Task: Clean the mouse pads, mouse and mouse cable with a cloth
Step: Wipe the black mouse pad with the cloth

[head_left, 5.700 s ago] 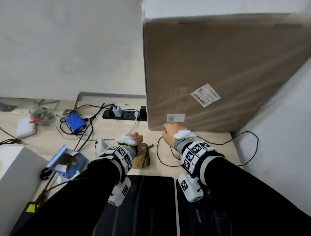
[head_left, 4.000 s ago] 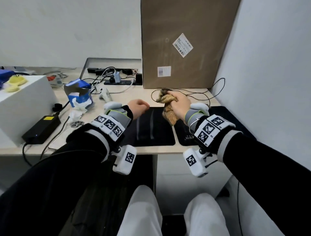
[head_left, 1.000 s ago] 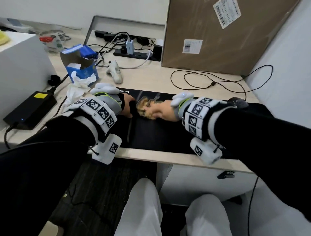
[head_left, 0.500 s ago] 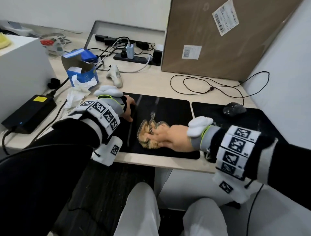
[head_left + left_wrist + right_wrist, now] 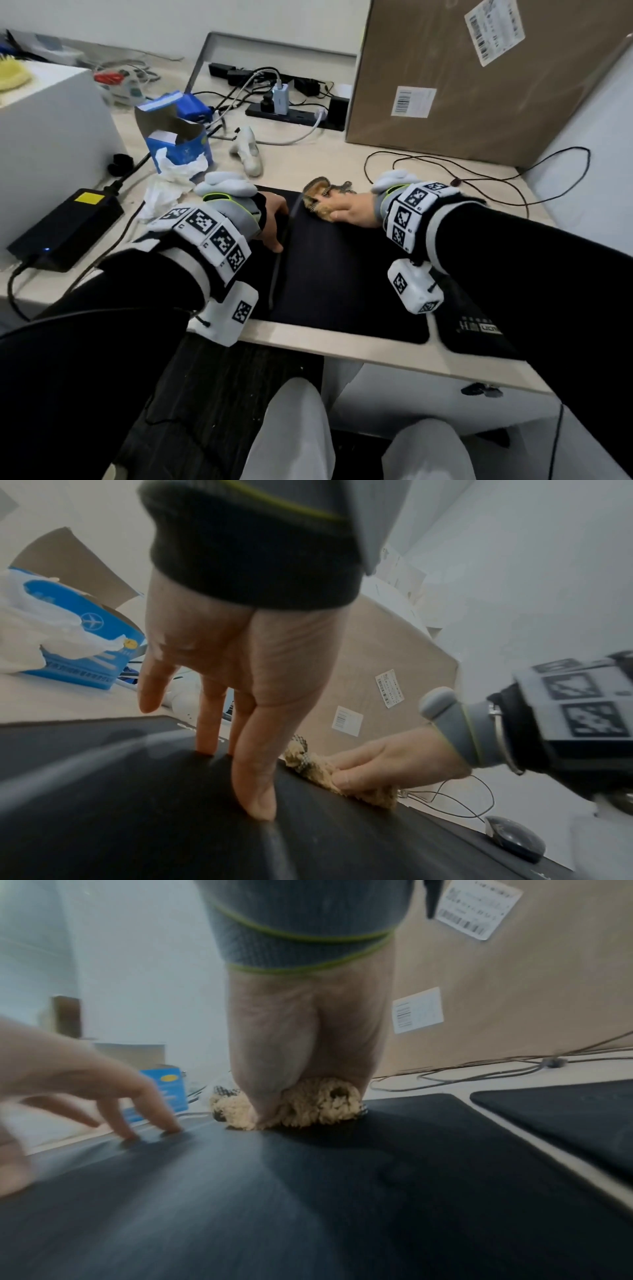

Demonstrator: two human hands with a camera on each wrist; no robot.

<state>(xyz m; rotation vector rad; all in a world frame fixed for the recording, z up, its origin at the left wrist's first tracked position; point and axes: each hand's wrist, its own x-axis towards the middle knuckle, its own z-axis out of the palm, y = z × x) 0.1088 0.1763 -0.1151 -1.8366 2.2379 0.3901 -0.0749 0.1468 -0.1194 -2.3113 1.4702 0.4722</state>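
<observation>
A cardboard box [image 5: 462,85] (2 labels) stands beside a power strip [image 5: 291,114], near a tissue box [image 5: 186,150].

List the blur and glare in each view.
Head view: evenly lit and mostly sharp. Left wrist view: the mouse pad is motion-streaked with a pale sheen, and the mouse is soft. Right wrist view: the left hand is smeared, the cloth fairly crisp.
</observation>
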